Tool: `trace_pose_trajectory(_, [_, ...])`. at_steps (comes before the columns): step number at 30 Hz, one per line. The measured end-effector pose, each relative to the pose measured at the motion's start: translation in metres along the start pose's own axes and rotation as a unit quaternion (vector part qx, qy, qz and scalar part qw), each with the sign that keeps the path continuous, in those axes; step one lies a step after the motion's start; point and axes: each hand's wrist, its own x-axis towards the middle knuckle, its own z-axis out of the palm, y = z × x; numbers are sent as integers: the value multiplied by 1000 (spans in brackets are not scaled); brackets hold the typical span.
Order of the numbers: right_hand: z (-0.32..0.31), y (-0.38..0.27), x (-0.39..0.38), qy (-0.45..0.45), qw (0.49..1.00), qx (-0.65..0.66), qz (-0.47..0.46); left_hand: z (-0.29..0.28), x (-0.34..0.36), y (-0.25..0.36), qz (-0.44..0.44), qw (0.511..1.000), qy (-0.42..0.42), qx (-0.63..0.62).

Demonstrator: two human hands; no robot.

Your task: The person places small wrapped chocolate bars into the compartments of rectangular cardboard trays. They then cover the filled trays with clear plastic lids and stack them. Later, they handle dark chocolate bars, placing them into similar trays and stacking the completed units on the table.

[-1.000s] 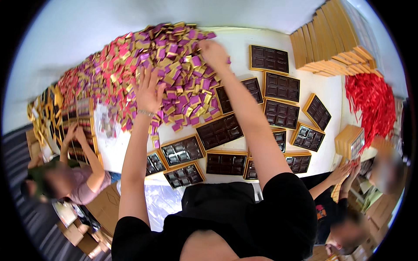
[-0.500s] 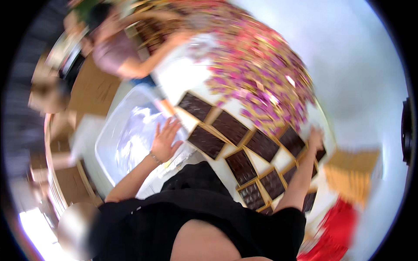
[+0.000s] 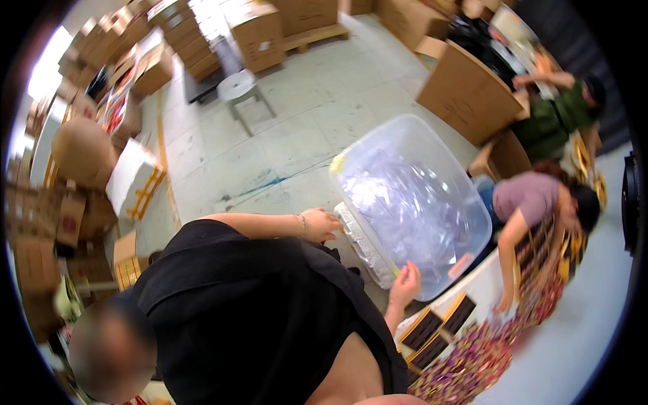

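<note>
A large clear plastic tub stands in front of me with shiny clear plastic bags heaped inside. My left hand, a bracelet on its wrist, is beside the tub's near left side with its fingers stretched out and nothing in them. Against the near side of the tub rests a white, crinkled bundle. My right hand is at the tub's near rim, fingers drawn together in a pinch. What they hold, if anything, I cannot make out.
Dark brown trays with gold edges and a pile of purple-and-gold wrapped pieces cover the table at lower right. Two co-workers are at the right, one in a mauve shirt. A grey stool and stacked cartons stand beyond.
My view has swung left, from the table to the tub and floor. My right hand has left the trays for the tub's rim. My left hand is now beside the tub's near side.
</note>
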Motion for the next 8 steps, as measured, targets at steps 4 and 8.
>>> trace_pose_trajectory(4, [70, -83, 46, -170, 978, 53, -110, 55, -80, -103, -323, 930, 57, -169])
trace_pose_trajectory(8, [127, -126, 102, -319, 928, 81, -172, 154, -190, -148, -561, 740, 214, -303])
